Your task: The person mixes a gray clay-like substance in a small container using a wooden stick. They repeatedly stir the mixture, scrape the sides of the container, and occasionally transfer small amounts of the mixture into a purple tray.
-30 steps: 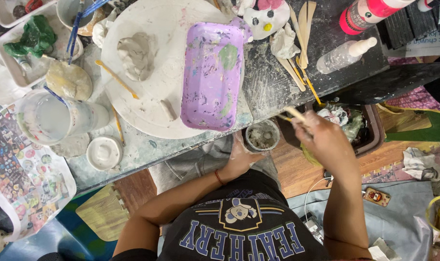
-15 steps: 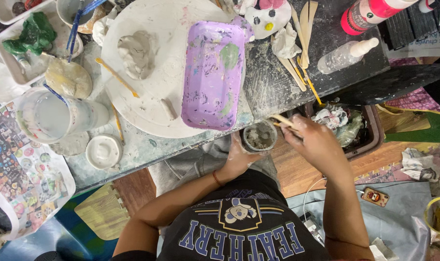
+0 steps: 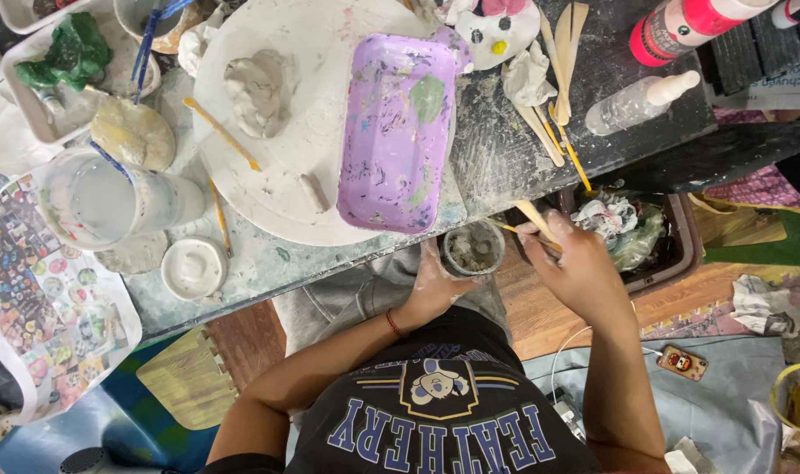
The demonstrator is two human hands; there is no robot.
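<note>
- The right hand (image 3: 576, 268) has its fingers clenched round a thin wooden stick (image 3: 533, 217), whose lower end is hidden in the grip and whose free end points up toward the desk edge.
- A second, yellow stick (image 3: 504, 228) runs from the same grip to the rim of a small round cup (image 3: 473, 248).
- The left hand (image 3: 435, 285) grasps that cup from below, fingers wrapped around its side; the cup holds grey, muddy matter and sits just off the desk (image 3: 505, 149) edge, above the lap.
- Just above the cup lies a purple paint-smeared tray (image 3: 398, 132), resting partly on a round white board (image 3: 303, 105).
- On the board are a lump of grey clay (image 3: 258, 88) and an orange-handled brush (image 3: 222, 133).
- To the right of the hands, a brown bin (image 3: 672, 246) holds crumpled rags.
- Far left stands a clear water jug (image 3: 101, 200).
</note>
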